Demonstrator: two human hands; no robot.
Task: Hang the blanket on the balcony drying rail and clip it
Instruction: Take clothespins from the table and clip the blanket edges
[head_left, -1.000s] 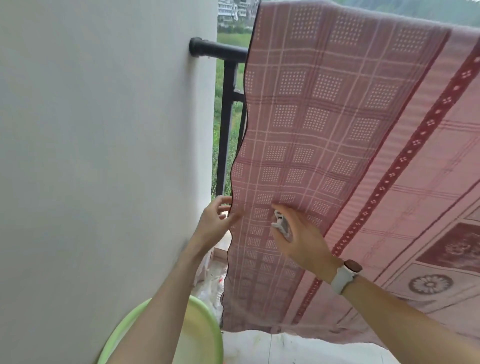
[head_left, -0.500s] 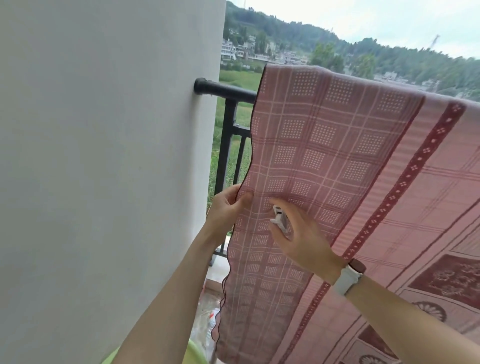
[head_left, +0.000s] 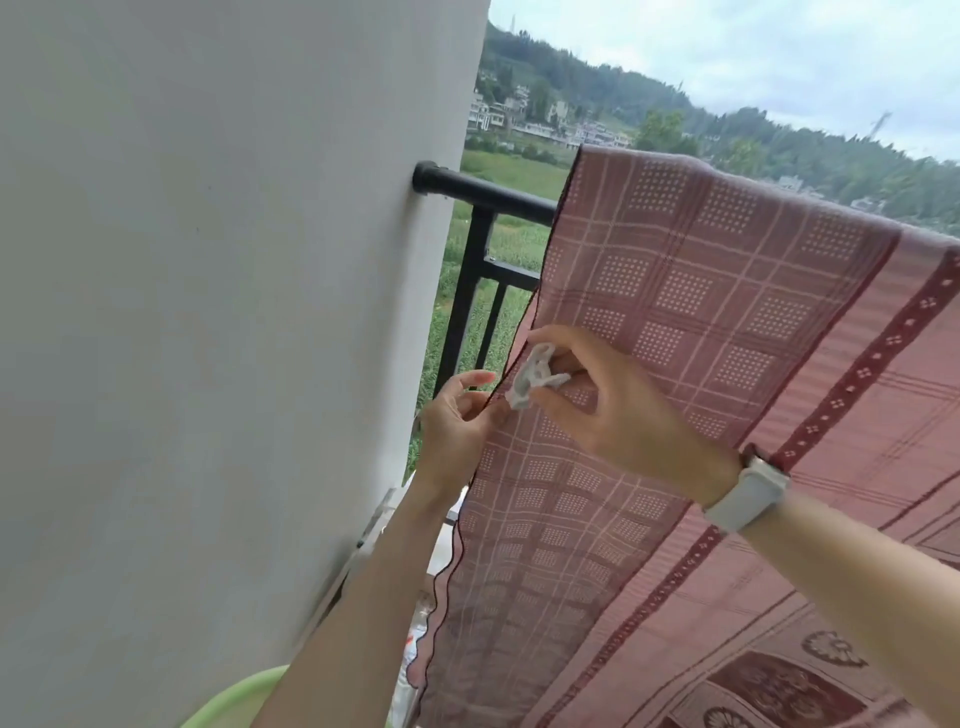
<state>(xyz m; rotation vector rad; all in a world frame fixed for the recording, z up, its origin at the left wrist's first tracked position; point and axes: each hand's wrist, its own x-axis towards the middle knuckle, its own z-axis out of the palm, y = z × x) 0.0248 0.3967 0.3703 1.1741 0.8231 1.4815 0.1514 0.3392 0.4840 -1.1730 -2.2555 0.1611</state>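
Observation:
A pink checked blanket (head_left: 701, 291) with dark red bands hangs over the black balcony rail (head_left: 483, 193), covering it to the right. My left hand (head_left: 457, 423) pinches the blanket's left edge below the rail. My right hand (head_left: 608, 402), with a white watch on its wrist, holds a white clip (head_left: 532, 376) between thumb and fingers right at that edge, just above the left hand. Whether the clip's jaws bite the cloth I cannot tell.
A white wall (head_left: 218, 312) fills the left side, with the rail fixed into it. Black upright bars (head_left: 462, 312) stand below the rail. A green basin rim (head_left: 234, 701) shows at the bottom. Fields, houses and hills lie beyond.
The view has tilted up. My right hand has carried the clip left to the blanket's edge, and my left hand keeps pinching that edge.

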